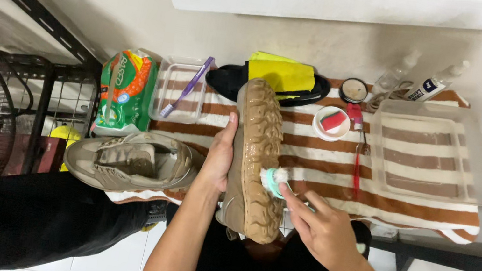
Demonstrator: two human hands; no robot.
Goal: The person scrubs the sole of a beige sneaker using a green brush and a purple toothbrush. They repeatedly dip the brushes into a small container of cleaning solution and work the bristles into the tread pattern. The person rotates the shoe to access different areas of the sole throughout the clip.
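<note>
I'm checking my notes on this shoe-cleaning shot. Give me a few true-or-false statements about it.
1. The left hand holds a shoe sole up. True.
2. The right hand holds a brush against the sole. True.
3. The second shoe lies in the big tray. False: it sits on the striped towel, left of the hands.
4. The purple toothbrush lies on the floor. False: it rests in the small tray.

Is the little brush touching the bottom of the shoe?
Touching. The head view shows the brush, held in the right hand, with its white bristles pressed against the shoe's tan sole, no gap between them.
</note>
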